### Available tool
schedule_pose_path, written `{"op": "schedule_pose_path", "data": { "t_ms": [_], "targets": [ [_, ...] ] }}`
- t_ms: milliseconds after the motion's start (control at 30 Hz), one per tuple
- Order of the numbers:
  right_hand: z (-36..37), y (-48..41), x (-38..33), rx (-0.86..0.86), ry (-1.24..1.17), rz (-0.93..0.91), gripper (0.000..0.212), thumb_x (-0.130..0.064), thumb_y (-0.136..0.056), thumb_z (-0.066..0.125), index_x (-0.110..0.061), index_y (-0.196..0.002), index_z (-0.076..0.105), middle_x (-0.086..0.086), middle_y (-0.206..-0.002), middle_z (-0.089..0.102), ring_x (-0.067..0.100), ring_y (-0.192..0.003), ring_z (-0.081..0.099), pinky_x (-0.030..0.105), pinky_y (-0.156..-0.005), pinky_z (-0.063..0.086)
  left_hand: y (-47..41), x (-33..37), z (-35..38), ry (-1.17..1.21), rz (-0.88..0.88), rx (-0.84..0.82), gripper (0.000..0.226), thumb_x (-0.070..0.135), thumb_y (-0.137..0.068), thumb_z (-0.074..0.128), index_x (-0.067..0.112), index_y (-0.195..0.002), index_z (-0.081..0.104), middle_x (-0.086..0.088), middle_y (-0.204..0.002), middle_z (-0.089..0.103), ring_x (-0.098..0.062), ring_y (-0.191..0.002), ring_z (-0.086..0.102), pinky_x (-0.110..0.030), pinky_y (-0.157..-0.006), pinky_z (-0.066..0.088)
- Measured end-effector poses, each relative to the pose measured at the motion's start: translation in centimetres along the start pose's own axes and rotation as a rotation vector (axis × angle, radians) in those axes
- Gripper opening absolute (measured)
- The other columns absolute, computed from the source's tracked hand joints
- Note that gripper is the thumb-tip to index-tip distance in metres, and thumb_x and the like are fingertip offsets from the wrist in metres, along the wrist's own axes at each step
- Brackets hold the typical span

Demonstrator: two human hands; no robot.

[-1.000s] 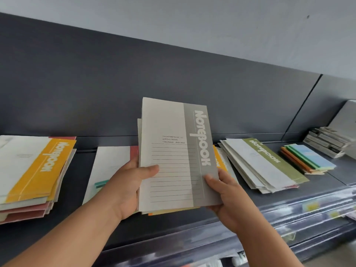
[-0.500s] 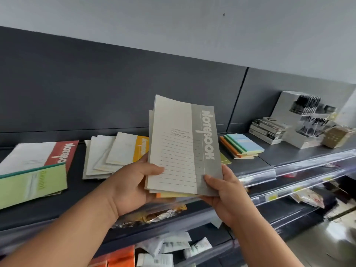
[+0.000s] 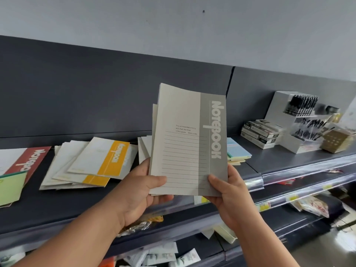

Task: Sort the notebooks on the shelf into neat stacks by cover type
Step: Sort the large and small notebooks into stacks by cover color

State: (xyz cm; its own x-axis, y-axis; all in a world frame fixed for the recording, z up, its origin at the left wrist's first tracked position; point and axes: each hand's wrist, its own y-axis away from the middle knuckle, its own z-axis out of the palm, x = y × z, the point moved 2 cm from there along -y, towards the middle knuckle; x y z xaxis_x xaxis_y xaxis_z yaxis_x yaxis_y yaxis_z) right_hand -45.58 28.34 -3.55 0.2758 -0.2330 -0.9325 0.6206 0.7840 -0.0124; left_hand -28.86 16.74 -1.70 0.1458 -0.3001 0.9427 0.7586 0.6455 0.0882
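We hold a grey notebook (image 3: 187, 143) upright above the shelf (image 3: 77, 205), with at least one more tucked behind it. Our left hand (image 3: 138, 191) and right hand (image 3: 229, 195) each grip a lower corner. Left of the left hand lie two yellow-banded notebooks (image 3: 113, 158) and one red-banded notebook (image 3: 30, 160).

Bare left hand (image 3: 137, 191), bare right hand (image 3: 230, 197).
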Motion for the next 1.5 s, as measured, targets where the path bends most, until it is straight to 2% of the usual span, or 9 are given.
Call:
{"op": "schedule_pose_path", "data": {
  "t_ms": [233, 400, 500, 600, 700, 933, 1100, 1233, 1500],
  "targets": [
    [-0.8, -5.6, -0.3, 0.02, -0.032, 0.038, 0.039, 0.004, -0.089, 0.057, -0.019, -0.121, 0.056, 0.008, -0.111, 0.071, 0.027, -0.097, 0.07, 0.036, -0.07, 0.06, -5.8, 0.0, -0.5, 0.053, -0.003, 0.023, 0.041, -0.004, -0.093, 0.049, 0.027, -0.117, 0.062, -0.003, -0.106, 0.073, -0.023, -0.096, 0.069, -0.036, -0.069, 0.057],
    [-1.6, -9.1, 1.1, 0.148, 0.098, 0.094, 0.03, -0.011, -0.086, 0.068, -0.007, -0.112, 0.053, 0.011, -0.109, 0.068, 0.027, -0.097, 0.069, 0.042, -0.078, 0.059, -8.3, -0.8, -1.0, 0.116, -0.002, 0.1, 0.042, -0.001, -0.094, 0.049, 0.028, -0.12, 0.061, -0.002, -0.109, 0.073, -0.025, -0.099, 0.069, -0.033, -0.059, 0.058],
    [-1.4, -11.1, 1.4, 0.089, 0.191, 0.138, 0.027, -0.02, -0.087, 0.069, -0.009, -0.107, 0.056, 0.009, -0.106, 0.07, 0.025, -0.096, 0.07, 0.04, -0.078, 0.06, -8.9, -0.3, -1.1, 0.156, 0.023, 0.149, 0.037, 0.003, -0.094, 0.05, 0.027, -0.121, 0.06, -0.006, -0.108, 0.073, -0.027, -0.095, 0.071, -0.037, -0.061, 0.06],
    [-1.2, -13.5, 1.3, -0.006, 0.239, 0.136, 0.02, -0.022, -0.091, 0.065, -0.011, -0.106, 0.059, 0.008, -0.106, 0.07, 0.024, -0.096, 0.069, 0.037, -0.075, 0.059, -9.1, -0.2, -0.9, 0.195, 0.075, 0.253, 0.027, 0.018, -0.098, 0.048, 0.024, -0.121, 0.06, -0.006, -0.108, 0.073, -0.026, -0.092, 0.072, -0.037, -0.061, 0.061],
    [-1.3, -15.1, 1.1, -0.116, 0.323, 0.149, 0.018, -0.026, -0.092, 0.063, -0.015, -0.106, 0.061, 0.006, -0.104, 0.07, 0.024, -0.096, 0.069, 0.042, -0.08, 0.06, -8.5, -0.2, -0.3, 0.203, 0.11, 0.352, 0.029, 0.031, -0.1, 0.042, 0.025, -0.122, 0.059, -0.006, -0.108, 0.073, -0.025, -0.091, 0.072, -0.036, -0.06, 0.06],
    [-2.2, -17.0, 1.6, -0.292, 0.456, 0.125, 0.022, -0.03, -0.094, 0.06, -0.017, -0.111, 0.058, 0.003, -0.105, 0.069, 0.021, -0.093, 0.069, 0.036, -0.073, 0.061, -6.7, -1.5, 1.4, 0.188, 0.18, 0.647, 0.024, 0.025, -0.101, 0.045, 0.024, -0.12, 0.06, -0.007, -0.105, 0.074, -0.029, -0.092, 0.071, -0.036, -0.056, 0.058],
    [-3.6, -18.6, 1.8, -0.222, 0.576, 0.09, 0.017, -0.031, -0.095, 0.059, -0.02, -0.108, 0.054, 0.003, -0.099, 0.064, 0.022, -0.083, 0.068, 0.021, -0.052, 0.053, -5.0, -2.7, 1.5, 0.228, 0.191, 0.847, 0.019, 0.021, -0.099, 0.05, 0.021, -0.113, 0.063, -0.01, -0.106, 0.072, -0.03, -0.094, 0.068, -0.032, -0.052, 0.056],
    [-4.7, -19.8, 2.7, -0.159, 0.69, 0.066, 0.023, -0.03, -0.096, 0.057, -0.021, -0.117, 0.052, 0.003, -0.097, 0.063, 0.023, -0.081, 0.067, 0.026, -0.058, 0.055, -4.3, -3.2, 0.9, 0.238, 0.182, 0.927, 0.015, 0.018, -0.098, 0.052, 0.022, -0.106, 0.064, -0.008, -0.101, 0.072, -0.026, -0.088, 0.068, -0.032, -0.051, 0.056],
    [-4.6, -19.9, 3.7, -0.07, 0.791, 0.092, 0.025, -0.018, -0.093, 0.058, -0.014, -0.116, 0.052, 0.004, -0.097, 0.064, 0.022, -0.083, 0.066, 0.031, -0.055, 0.055, -2.8, -0.3, -1.7, 0.189, 0.207, 0.895, 0.017, 0.016, -0.098, 0.051, 0.02, -0.109, 0.064, -0.006, -0.097, 0.073, -0.023, -0.085, 0.068, -0.033, -0.052, 0.058]
  ]
}}
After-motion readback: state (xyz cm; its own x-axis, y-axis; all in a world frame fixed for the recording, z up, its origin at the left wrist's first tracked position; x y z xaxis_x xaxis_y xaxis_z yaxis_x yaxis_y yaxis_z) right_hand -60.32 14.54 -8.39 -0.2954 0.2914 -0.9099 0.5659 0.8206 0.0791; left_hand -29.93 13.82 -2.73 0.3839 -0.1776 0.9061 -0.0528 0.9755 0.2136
